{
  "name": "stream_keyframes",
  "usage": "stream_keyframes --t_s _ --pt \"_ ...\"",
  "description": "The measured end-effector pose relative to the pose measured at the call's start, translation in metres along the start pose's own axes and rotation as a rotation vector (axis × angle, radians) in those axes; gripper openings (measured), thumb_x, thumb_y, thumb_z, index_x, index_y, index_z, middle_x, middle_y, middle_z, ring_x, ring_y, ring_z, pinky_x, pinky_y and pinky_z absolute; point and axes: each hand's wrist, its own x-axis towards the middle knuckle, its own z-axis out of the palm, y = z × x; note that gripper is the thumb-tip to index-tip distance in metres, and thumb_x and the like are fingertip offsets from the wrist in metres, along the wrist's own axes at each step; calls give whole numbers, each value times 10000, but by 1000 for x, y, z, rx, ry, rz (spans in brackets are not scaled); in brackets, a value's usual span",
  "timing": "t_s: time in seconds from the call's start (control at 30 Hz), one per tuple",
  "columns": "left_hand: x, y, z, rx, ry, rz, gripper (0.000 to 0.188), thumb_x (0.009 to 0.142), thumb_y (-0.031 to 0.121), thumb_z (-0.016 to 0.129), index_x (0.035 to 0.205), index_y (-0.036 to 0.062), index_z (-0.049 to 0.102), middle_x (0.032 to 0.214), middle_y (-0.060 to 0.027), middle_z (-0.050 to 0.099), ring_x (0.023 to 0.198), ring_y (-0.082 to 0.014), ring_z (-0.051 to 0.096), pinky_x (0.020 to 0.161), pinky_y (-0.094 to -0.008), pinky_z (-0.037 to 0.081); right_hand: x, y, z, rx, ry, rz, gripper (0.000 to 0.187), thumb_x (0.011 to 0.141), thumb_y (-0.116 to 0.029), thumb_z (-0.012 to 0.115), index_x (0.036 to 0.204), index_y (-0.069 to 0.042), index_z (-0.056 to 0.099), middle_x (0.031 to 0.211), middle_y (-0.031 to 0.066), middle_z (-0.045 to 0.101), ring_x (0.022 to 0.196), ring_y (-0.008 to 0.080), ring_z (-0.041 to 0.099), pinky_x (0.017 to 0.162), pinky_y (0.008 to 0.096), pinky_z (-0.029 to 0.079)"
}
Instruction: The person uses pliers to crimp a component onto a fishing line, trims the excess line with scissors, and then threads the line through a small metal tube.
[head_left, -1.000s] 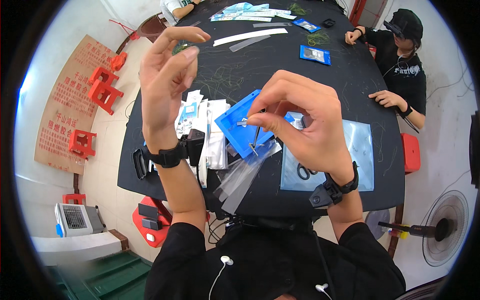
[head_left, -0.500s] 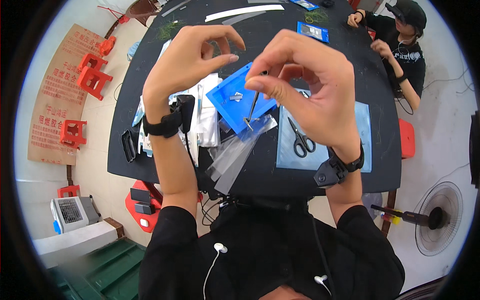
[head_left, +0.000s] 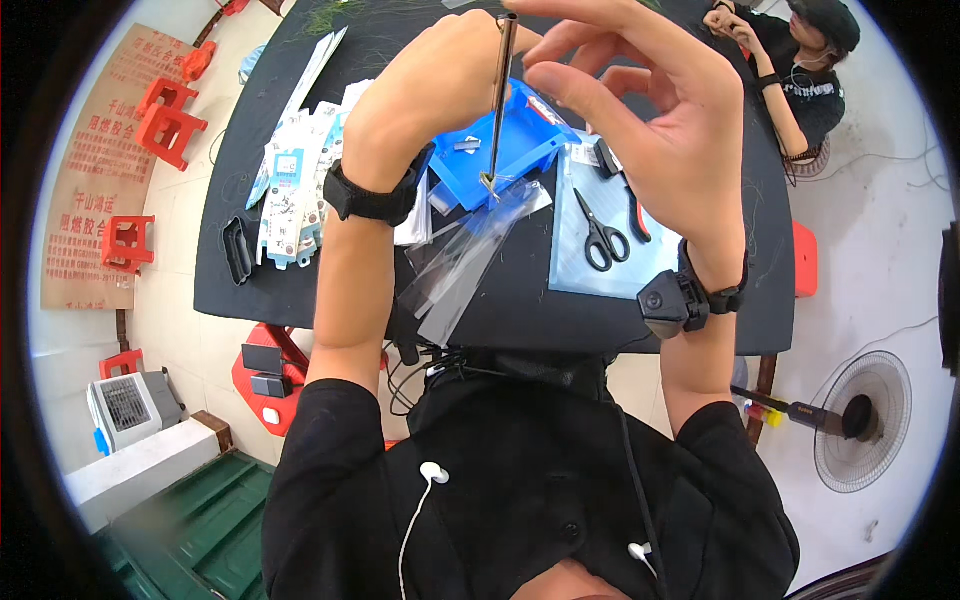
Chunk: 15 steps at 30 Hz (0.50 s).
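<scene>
A slim, dark metallic rod (head_left: 503, 75) stands nearly upright, with a small gold-coloured piece at its lower end. My left hand (head_left: 435, 95) is bent around at the rod's upper half and appears closed on it, its fingertips partly hidden. To the right, my right hand (head_left: 650, 110) is curved with thumb and fingers apart, close to the rod's top and holding nothing I can see. Below the hands lies a blue plastic tray (head_left: 525, 150) with a small grey piece (head_left: 467, 146) in it. Clear plastic sleeves (head_left: 460, 285) lie in front of the tray.
Black scissors (head_left: 603, 240) and red-handled pliers (head_left: 638, 215) lie on a light blue mat (head_left: 575, 265). White printed packets (head_left: 290, 205) and a black case (head_left: 237, 250) are at the left. Another person (head_left: 800, 80) sits at the far right. A fan (head_left: 862, 420) stands right.
My left hand has moved right onto the rod, which my right hand pinched before. The right hand's fingers have come apart from it. The view has shifted, so the table appears higher.
</scene>
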Motion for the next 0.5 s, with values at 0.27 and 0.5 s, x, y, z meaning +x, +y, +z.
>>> stream_keyframes --t_s 0.27,0.5 --pt "4 3 -1 61 -62 -60 285 786 26 732 1071 16 716 716 -174 643 678 -325 674 658 -412 529 -64 19 13 -148 -157 321 87 936 -15 741 1014 2 777 945 78 765 815 135 712 680 281 559" --pt "0 -1 -3 102 -63 -75 278 792 -4 731 1069 24 720 725 -146 637 681 -312 676 652 -415 526 -112 39 96 -278 -647 197 506 1003 -197 687 1395 102 577 1514 269 529 1399 446 508 1191 470 428"
